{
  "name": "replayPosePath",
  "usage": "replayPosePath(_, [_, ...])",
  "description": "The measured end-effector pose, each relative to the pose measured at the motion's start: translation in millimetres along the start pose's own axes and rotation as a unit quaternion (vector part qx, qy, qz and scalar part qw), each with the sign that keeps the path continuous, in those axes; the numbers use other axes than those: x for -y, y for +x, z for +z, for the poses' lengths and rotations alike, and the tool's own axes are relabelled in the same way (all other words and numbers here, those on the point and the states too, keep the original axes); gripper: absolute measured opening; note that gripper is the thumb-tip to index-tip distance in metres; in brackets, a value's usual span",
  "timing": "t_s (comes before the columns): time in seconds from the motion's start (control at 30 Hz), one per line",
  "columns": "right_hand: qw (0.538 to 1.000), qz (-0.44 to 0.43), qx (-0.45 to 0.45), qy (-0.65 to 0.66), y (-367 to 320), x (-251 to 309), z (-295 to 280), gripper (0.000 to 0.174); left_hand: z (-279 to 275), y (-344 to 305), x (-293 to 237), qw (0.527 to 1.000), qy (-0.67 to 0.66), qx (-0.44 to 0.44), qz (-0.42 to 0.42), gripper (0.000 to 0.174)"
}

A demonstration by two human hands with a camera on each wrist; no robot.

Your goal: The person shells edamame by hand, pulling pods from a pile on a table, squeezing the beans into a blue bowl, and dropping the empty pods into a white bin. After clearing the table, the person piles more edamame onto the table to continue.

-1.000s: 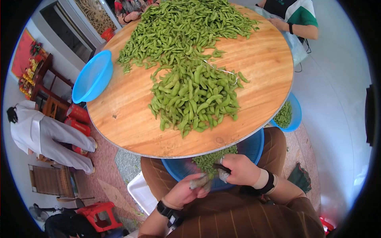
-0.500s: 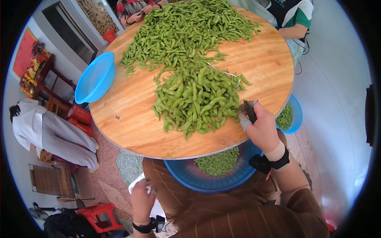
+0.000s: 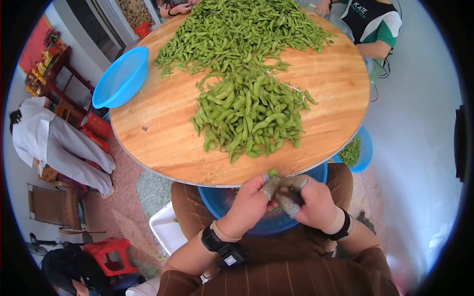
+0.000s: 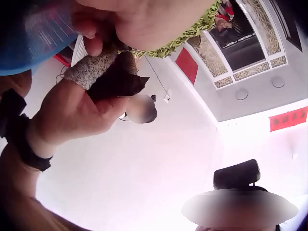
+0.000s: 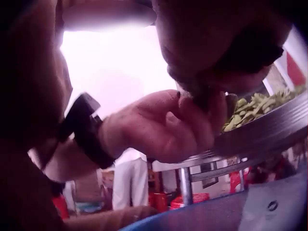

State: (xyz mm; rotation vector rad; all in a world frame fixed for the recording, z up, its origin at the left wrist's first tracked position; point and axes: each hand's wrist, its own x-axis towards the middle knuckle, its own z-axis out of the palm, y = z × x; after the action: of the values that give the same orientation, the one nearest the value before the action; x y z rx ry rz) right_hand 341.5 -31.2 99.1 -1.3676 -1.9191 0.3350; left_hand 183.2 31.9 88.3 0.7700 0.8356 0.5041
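In the head view my left hand (image 3: pixel 245 207) pinches a green pod (image 3: pixel 273 172) at the table's front edge, over a blue basin (image 3: pixel 210 200). Against it is my right hand (image 3: pixel 318 206), its fingers curled round a dark tool (image 3: pixel 295 196); grey wrapping covers fingertips of both hands. The left wrist view shows the right hand (image 4: pixel 70 113) holding the dark pointed tool (image 4: pixel 115 84) close under the left hand (image 4: pixel 154 24). In the right wrist view the left hand (image 5: pixel 159 127) meets the shadowed right hand (image 5: pixel 211 38). A pile of pods (image 3: pixel 249 116) lies ahead.
The round wooden table (image 3: pixel 158 143) bears a larger pod heap (image 3: pixel 237 37) behind and a light blue bowl (image 3: pixel 121 79) at left. Another blue bowl (image 3: pixel 365 150) stands below right, a white tray (image 3: pixel 168 229) below left. Other people are around the table and at left.
My right hand has come back from beside the pod pile to the table's front edge. From the lower left, my left hand has risen to meet it, and a pod is now between its fingers.
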Motion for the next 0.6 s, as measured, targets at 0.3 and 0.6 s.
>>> replayPosePath(0.3, [0.979, 0.096, 0.096, 0.152, 2, -11, -5, 0.042, -12, -15, -1, 0.968, 0.21, 0.063, 0.121, 0.018])
replayPosePath(0.6, [0.962, 0.1, 0.157, 0.199, 0, -18, -12, 0.043, -14, -14, 1, 0.941, 0.305, 0.067, 0.131, 0.015])
